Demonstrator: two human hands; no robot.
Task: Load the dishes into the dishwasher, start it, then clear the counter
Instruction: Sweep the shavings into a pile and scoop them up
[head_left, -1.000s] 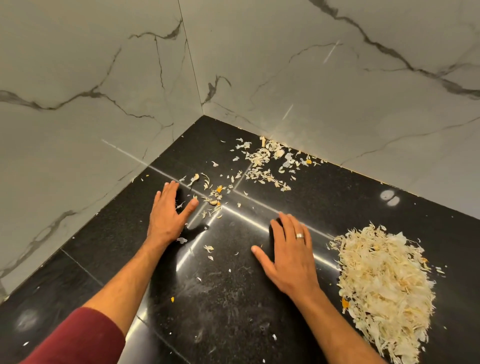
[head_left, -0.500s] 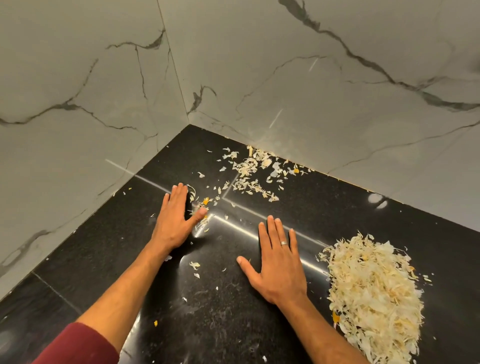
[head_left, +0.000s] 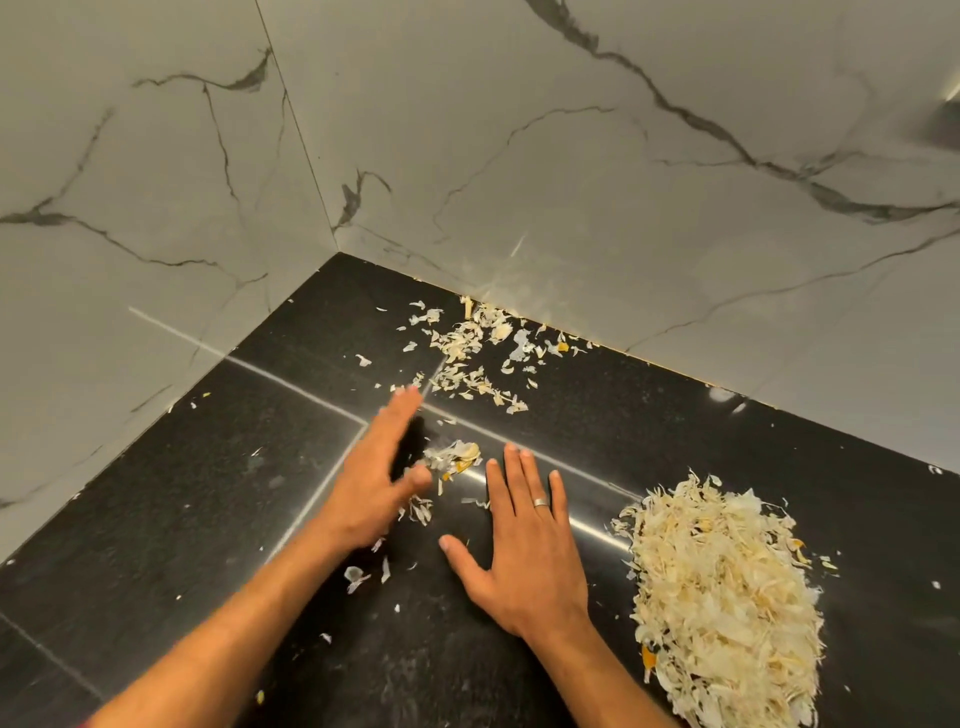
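Clearing stage: judging by the loose peel on the black counter (head_left: 156, 519), the counter-clearing part of the task is in hand; no dishes or dishwasher are in view.
Left hand: the left hand (head_left: 374, 483) is blurred, fingers straight and together, edge-on to the counter, gripping nothing; it looks to be sweeping.
Small clump: a small clump of peel (head_left: 454, 457) lies just beyond the left thumb, between the two hands.
Right hand: the right hand (head_left: 524, 545) lies flat on the counter, fingers spread and relaxed, a ring (head_left: 540, 502) on one finger, holding nothing.
Big pile: the big pile of peel (head_left: 727, 597) sits just to the outer side of the right hand, near it but not touching.
Far scatter: scattered peel (head_left: 478, 353) lies past the left fingertips, reaching the foot of the marble wall (head_left: 571, 182).
Stray flakes: a few flakes (head_left: 363, 571) lie beside the left wrist.
Next move, as I judge it: push the small clump across, past the right hand, into the big pile; then reach out for the far scatter and drag it back.
What it calls for: a low, flat hand edge kept on the surface, since the flakes look light and likely to slip under or fly off.
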